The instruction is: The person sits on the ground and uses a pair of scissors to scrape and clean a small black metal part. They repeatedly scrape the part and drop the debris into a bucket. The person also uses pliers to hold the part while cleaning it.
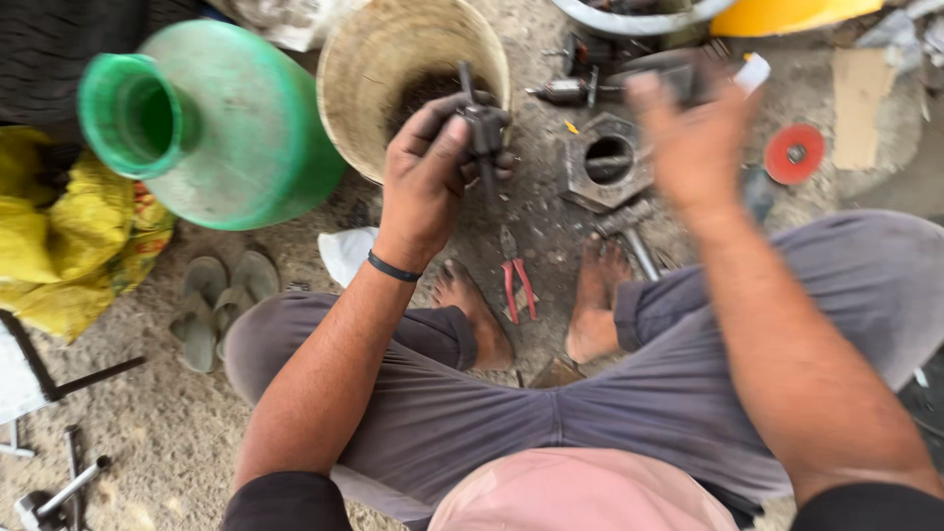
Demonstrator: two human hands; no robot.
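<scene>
Dark metal part (482, 128) with a thin shaft sits clamped in your left hand (433, 172), held above the rim of a tan bucket (354, 69) beside a green plastic pot (226, 128). Your right hand (693, 138) hangs blurred and spread wide, gripping nothing, over a hexagonal metal block (575, 172) on the dirt floor (177, 423). Red-handled pliers (518, 280) lie between your bare feet.

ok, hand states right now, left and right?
Left hand: closed around a small dark greasy metal part with a rod through it.
Right hand: open, fingers spread, motion-blurred; holds nothing that can be made out.
</scene>
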